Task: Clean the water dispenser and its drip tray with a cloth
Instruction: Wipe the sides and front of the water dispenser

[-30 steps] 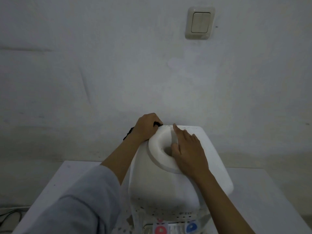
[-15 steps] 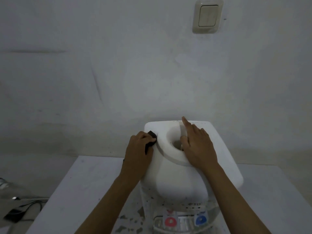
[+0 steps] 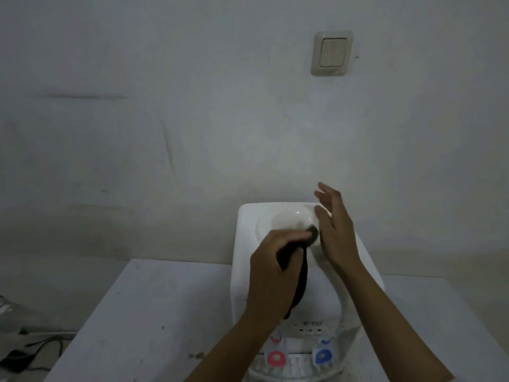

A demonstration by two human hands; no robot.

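Centrally, white water dispenser (image 3: 292,271) on the pale tabletop (image 3: 154,312), its back edge near the wall (image 3: 192,119), with bare surface on either side. Left hand (image 3: 275,274) grips a dark cloth (image 3: 298,274), pressing its bunched end on the top basin's rim. Right hand (image 3: 334,232) is released, fingers spread, its heel apparently against the dispenser's top.

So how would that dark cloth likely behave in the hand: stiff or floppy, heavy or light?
Probably floppy: the dark cloth bunches inside the left hand while a loose tail drapes down the water dispenser. Likely light, since curled fingers alone carry it. It seems to bend easily, its end following the curve of the top recess.
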